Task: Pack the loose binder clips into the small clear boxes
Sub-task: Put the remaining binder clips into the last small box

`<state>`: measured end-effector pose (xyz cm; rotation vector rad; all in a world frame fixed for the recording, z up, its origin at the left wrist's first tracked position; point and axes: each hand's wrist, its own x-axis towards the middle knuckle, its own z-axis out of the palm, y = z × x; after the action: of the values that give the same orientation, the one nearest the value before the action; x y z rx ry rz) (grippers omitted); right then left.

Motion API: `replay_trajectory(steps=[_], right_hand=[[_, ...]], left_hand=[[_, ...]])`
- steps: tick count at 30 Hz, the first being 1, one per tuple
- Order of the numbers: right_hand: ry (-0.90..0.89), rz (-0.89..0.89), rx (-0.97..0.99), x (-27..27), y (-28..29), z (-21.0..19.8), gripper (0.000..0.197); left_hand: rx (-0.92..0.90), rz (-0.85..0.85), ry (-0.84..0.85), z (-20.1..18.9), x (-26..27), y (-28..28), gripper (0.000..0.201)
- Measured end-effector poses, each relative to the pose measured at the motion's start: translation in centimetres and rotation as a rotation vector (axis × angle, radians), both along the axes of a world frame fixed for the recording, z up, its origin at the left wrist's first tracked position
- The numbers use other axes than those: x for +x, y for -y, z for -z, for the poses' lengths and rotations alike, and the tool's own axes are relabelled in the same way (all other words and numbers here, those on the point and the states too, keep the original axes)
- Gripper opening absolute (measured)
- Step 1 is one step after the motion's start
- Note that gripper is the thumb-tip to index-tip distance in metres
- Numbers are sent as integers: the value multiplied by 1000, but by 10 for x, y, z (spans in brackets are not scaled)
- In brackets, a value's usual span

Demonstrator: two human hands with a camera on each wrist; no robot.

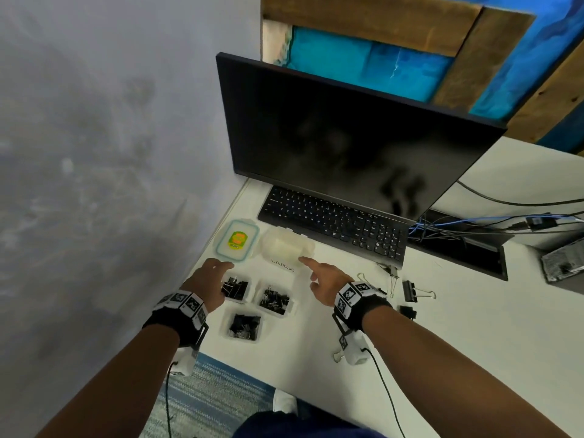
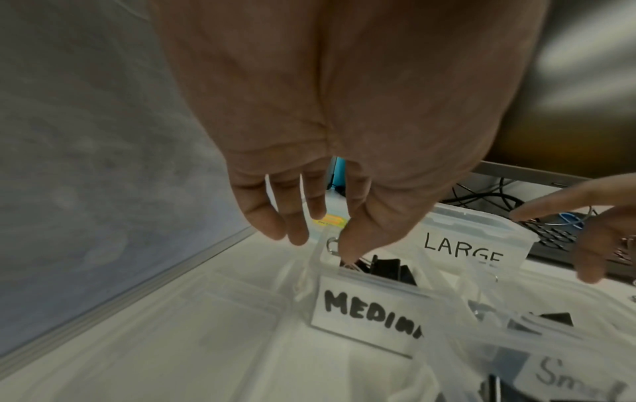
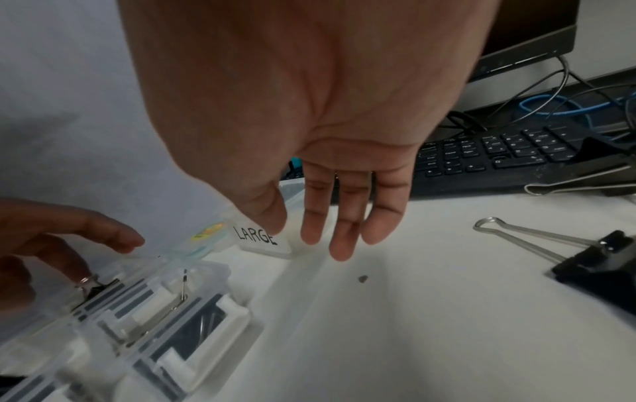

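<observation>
White table holds three clip-filled boxes, loose clips waiting at three o'clock, large box empty; both hands relaxed, gripping nothing.

LARGE: black handwritten capitals on a white label on the front wall of the empty clear box near the keyboard.
MEDIUM: thick black capitals on a white label on the front wall of a small clear box with black binder clips; the last letters are cut off.
Small: grey handwriting on a label of another clear box, partly cut off.
Lid sticker: green and orange, text too blurred to read.
Keyboard keys: white signs, too small to read.
</observation>
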<state>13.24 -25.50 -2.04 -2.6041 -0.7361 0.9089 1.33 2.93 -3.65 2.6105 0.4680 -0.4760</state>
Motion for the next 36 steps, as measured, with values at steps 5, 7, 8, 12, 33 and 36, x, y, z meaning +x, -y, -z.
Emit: replay_trajectory(steps=[5,7,8,12,33,36], right_hand=[[70,70,34,8,-9,0,42],[136,107,95,9,-7,-3,32],[174,133,133,8,-4,-5,28],[280,220,267,4,20,-17,18],[106,758,183,-86,297,-22,54],[31,831,95,-100,332,-8,52]], left_hand=[[-11,-62,83,-9,-4,6,55],[12,-59,119,-15,-2,9,50],[7,-54,137,-18,1,11,47],[-48,-33,215,-26,18,27,35],[-143,605,-2,-44,82,307,26],[-80,623,-62,-31,75,315,25]])
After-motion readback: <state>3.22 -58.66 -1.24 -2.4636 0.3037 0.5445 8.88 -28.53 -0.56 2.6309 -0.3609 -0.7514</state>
